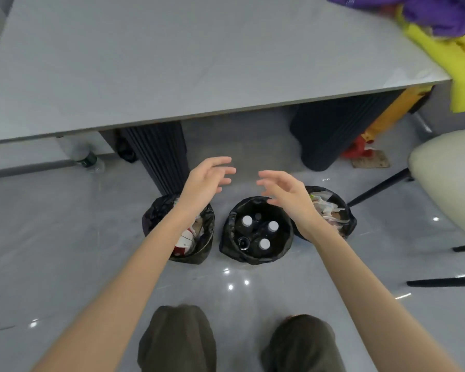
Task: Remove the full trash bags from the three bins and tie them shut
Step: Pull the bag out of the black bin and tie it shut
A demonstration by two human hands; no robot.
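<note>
Both hands raised, empty, over three lined bins.

I see the left hand (207,181) and the right hand (287,194) at frame centre, palms facing each other, fingers spread and loosely bent, apart and gripping nothing. Below them three bins stand in a row on the grey floor (65,237), each lined with a black trash bag (156,213) folded over its rim. The left bin (199,253) holds red-and-white packaging, and the left forearm crosses above it. The middle bin (228,245) holds dark bottles (265,244) with white caps. The right bin (350,224) holds pale wrappers. A grey table (172,63) fills the upper frame, and a cream chair (446,178) sits at the right edge.
</note>
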